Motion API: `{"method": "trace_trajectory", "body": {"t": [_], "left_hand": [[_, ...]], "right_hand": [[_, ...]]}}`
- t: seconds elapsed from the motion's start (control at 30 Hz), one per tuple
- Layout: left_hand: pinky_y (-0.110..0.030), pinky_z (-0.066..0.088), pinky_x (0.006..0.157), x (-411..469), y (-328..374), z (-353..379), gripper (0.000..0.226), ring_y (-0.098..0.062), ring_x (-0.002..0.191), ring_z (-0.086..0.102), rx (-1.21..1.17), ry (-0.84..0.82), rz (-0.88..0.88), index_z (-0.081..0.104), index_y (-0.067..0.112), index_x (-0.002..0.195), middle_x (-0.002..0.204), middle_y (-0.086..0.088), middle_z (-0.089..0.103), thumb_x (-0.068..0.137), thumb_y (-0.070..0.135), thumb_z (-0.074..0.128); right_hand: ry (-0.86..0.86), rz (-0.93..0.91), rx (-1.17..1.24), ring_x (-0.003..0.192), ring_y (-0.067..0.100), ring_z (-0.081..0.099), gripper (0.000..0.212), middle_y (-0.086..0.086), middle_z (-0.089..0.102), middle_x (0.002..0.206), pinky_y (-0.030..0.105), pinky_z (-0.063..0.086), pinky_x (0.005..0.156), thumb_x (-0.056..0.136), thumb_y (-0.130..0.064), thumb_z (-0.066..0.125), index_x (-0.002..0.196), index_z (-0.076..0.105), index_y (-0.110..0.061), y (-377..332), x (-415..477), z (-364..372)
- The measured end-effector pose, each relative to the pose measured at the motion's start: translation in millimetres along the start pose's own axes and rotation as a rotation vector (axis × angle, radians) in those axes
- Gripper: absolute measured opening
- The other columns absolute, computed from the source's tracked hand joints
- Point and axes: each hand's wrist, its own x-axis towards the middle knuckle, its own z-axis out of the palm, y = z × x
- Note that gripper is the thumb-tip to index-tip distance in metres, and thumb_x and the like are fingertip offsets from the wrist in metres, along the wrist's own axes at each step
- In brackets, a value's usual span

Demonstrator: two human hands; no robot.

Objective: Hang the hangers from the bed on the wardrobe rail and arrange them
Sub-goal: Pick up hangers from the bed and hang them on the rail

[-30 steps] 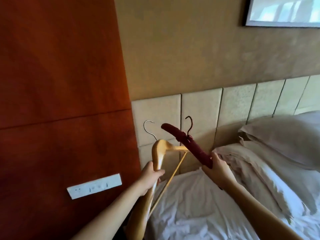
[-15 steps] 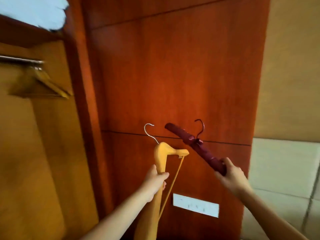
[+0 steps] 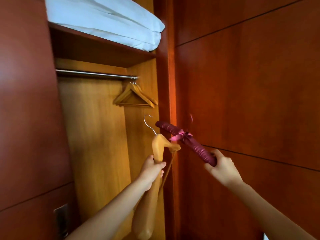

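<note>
Before the open wardrobe, the wooden hanger (image 3: 157, 149) stands nearly upright in the left hand (image 3: 152, 170), which is wrapped tight round one arm, its metal hook up, below the rail (image 3: 95, 74). Just beside it, the right hand (image 3: 220, 168) clasps the lower end of the padded maroon hanger (image 3: 188, 142), tilted across the wardrobe's edge. More wooden hangers (image 3: 135, 97) hang at the rail's right end under a shelf (image 3: 103, 52) of folded white bedding (image 3: 103, 19).
</note>
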Motion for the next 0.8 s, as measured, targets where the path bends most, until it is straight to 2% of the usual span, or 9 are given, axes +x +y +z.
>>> {"method": "trace_trajectory", "body": {"t": [0.17,0.3,0.37,0.47,0.53,0.67,0.73,0.8], "left_hand": [[-0.019,0.044,0.047,27.4,7.9,-40.6,0.009,-0.012,0.054,0.049,0.000,0.105,0.027,0.050,0.009,0.097,0.070,-0.003,0.052,0.092,0.009,0.057],[-0.022,0.043,0.051,59.6,12.3,-60.0,0.006,-0.013,0.055,0.049,-0.048,0.178,0.024,0.053,0.006,0.096,0.070,-0.005,0.052,0.092,0.007,0.057],[-0.021,0.042,0.049,81.0,14.7,-66.2,0.002,-0.013,0.053,0.049,-0.037,0.224,0.024,0.054,0.007,0.093,0.067,-0.005,0.052,0.092,0.007,0.055],[-0.020,0.041,0.045,115.7,23.5,-72.4,0.006,-0.014,0.053,0.048,-0.063,0.287,0.033,0.054,0.006,0.095,0.068,-0.007,0.051,0.092,0.001,0.051],[-0.021,0.041,0.044,140.9,32.1,-74.0,0.011,-0.016,0.054,0.047,-0.103,0.344,0.039,0.054,0.004,0.096,0.070,-0.009,0.051,0.092,-0.003,0.047],[-0.029,0.040,0.052,191.4,51.9,-77.1,0.011,-0.019,0.056,0.045,-0.144,0.465,0.043,0.051,0.000,0.094,0.070,-0.013,0.049,0.091,-0.008,0.044],[-0.029,0.040,0.053,215.2,59.5,-80.1,0.014,-0.019,0.055,0.046,-0.117,0.507,0.049,0.051,0.003,0.088,0.067,-0.011,0.049,0.092,-0.007,0.042],[-0.028,0.041,0.053,238.7,66.6,-83.0,0.016,-0.018,0.055,0.047,-0.098,0.555,0.077,0.051,0.006,0.091,0.068,-0.011,0.052,0.092,-0.007,0.041]], "right_hand": [[-0.015,-0.048,0.029,0.057,0.019,0.060,0.035,-0.004,0.062,0.069,0.027,0.043,0.055,0.077,-0.025,0.065,0.109,0.054,-0.025,-32.2,36.0,33.9],[-0.059,-0.075,0.061,0.060,0.023,0.061,0.034,0.000,0.064,0.073,0.031,0.048,0.057,0.078,-0.024,0.064,0.109,0.051,-0.026,-41.1,72.4,59.8],[-0.079,-0.098,0.070,0.056,0.017,0.061,0.035,-0.005,0.062,0.071,0.028,0.047,0.053,0.078,-0.023,0.064,0.110,0.050,-0.027,-43.6,95.6,73.7],[-0.120,-0.144,0.025,0.050,0.004,0.056,0.037,-0.010,0.058,0.068,0.015,0.037,0.042,0.079,-0.024,0.064,0.113,0.049,-0.026,-47.0,137.0,92.6],[-0.149,-0.166,-0.016,0.049,0.002,0.052,0.037,-0.012,0.055,0.067,0.016,0.035,0.042,0.080,-0.027,0.063,0.114,0.050,-0.024,-49.7,168.7,102.3],[-0.248,-0.179,-0.012,0.050,0.010,0.058,0.034,-0.006,0.058,0.071,0.023,0.047,0.044,0.081,-0.025,0.061,0.113,0.050,-0.023,-50.9,227.2,122.7],[-0.277,-0.204,-0.003,0.049,0.010,0.058,0.034,-0.005,0.059,0.071,0.022,0.046,0.044,0.082,-0.024,0.060,0.113,0.048,-0.023,-51.7,251.9,134.3],[-0.303,-0.238,0.019,0.045,0.007,0.056,0.030,-0.004,0.061,0.071,0.020,0.044,0.040,0.083,-0.023,0.058,0.111,0.047,-0.022,-55.9,277.2,147.7]]}}
